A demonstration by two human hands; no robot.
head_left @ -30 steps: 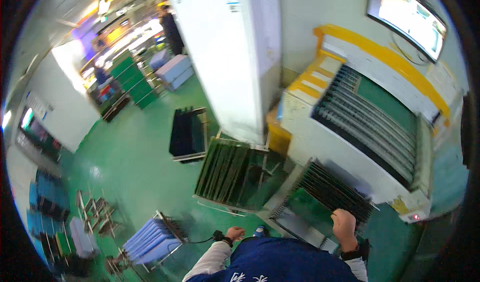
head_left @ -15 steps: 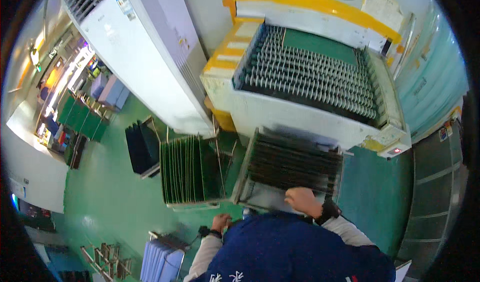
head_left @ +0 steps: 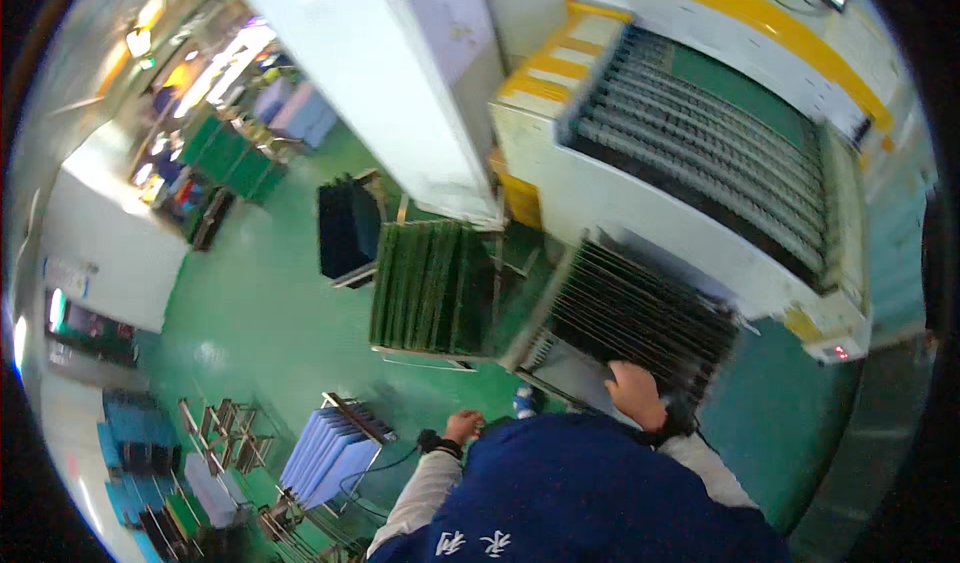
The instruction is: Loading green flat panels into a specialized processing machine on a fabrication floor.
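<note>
My right hand [head_left: 636, 395] is closed, at the near side of a rack of thin dark panels [head_left: 640, 315] standing in a row. It overlaps the rack's near edge, and whether its curled fingers grip anything is hidden. My left hand [head_left: 463, 427] is held low in front of me over the green floor, fingers curled into a loose fist, with no object showing in it. Left of the dark panels stands a second rack, filled with upright green boards [head_left: 425, 288]; neither hand touches it.
Beyond the racks is a white machine [head_left: 680, 218] with rows of rollers [head_left: 700, 133]. A tall white cabinet [head_left: 400, 73] stands beside it. To the left are black panels [head_left: 347, 228] on a stand, a rack of lilac-blue panels [head_left: 330, 453] and bare frames [head_left: 225, 433].
The view has swung left, so racks and machine sit further right and more floor racks show at lower left. Both hands stay closed; my right hand remains by the dark-panel rack.
</note>
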